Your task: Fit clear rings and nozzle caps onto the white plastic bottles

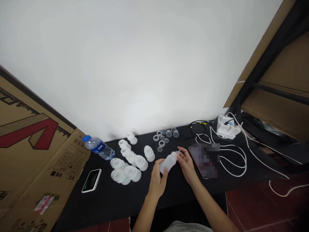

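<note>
L hand [157, 181] fingers curl round the squeeze bottle [169, 162]; R hand [186, 163] fingertips pinch its nozzle end. It's held tilted, mid table [116, 199]. Left: pile of white bottles [127, 164], seemingly uncapped. Far: loose clear caps [165, 135]. Prob. early, most left.

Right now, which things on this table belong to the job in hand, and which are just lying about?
Likely in the job: squeeze bottle, held by left hand with right hand at its nozzle; white bottles lying left of it; clear caps behind it.
Lying about: water bottle, white-cased phone, second phone, white cables, power strip, cardboard box.
</note>
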Demonstrator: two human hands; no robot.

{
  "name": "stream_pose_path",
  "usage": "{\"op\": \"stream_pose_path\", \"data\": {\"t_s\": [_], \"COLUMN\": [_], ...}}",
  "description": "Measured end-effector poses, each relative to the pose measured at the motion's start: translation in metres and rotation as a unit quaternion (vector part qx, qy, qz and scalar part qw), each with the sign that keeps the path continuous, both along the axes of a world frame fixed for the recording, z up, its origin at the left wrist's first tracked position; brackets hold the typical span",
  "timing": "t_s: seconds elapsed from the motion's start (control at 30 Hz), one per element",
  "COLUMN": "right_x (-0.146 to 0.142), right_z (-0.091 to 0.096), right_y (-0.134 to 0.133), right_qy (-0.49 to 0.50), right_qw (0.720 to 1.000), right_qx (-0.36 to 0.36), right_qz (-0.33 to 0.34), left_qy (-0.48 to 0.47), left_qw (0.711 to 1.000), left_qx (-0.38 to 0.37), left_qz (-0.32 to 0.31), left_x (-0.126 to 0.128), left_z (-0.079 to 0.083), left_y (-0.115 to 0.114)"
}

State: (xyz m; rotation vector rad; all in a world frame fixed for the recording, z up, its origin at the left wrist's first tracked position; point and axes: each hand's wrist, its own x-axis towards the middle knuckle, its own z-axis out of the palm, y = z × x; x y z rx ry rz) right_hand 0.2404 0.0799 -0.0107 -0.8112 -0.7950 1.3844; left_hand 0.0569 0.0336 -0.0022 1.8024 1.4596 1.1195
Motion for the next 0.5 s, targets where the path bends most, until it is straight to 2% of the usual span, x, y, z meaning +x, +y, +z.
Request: {"op": "stream_pose_path", "data": {"t_s": [0.13,0.2,0.37,0.5], "right_x": [0.001,0.001,0.0,0.0], "right_z": [-0.007,-0.009,-0.003,0.006], "right_y": [0.004,0.005,0.003,-0.001], "right_qy": [-0.012,-0.017,-0.014,0.005], "right_qw": [1.0,0.999,1.0,1.0], "right_qx": [-0.001,0.002,0.0,-0.001], "right_qz": [-0.029,-0.036,-0.02,0.016], "left_qy": [0.026,0.034,0.018,0.013], "left_qw": [0.997,0.996,0.999,0.999], "left_qx": [0.068,0.077,0.009,-0.007], "left_qz": [0.005,0.016,0.04,0.031], "left_x": [0.002,0.003,0.003,0.002], "left_z": [-0.002,-0.004,-0.007,-0.004], "left_y": [0.002,0.003,0.003,0.002]}}
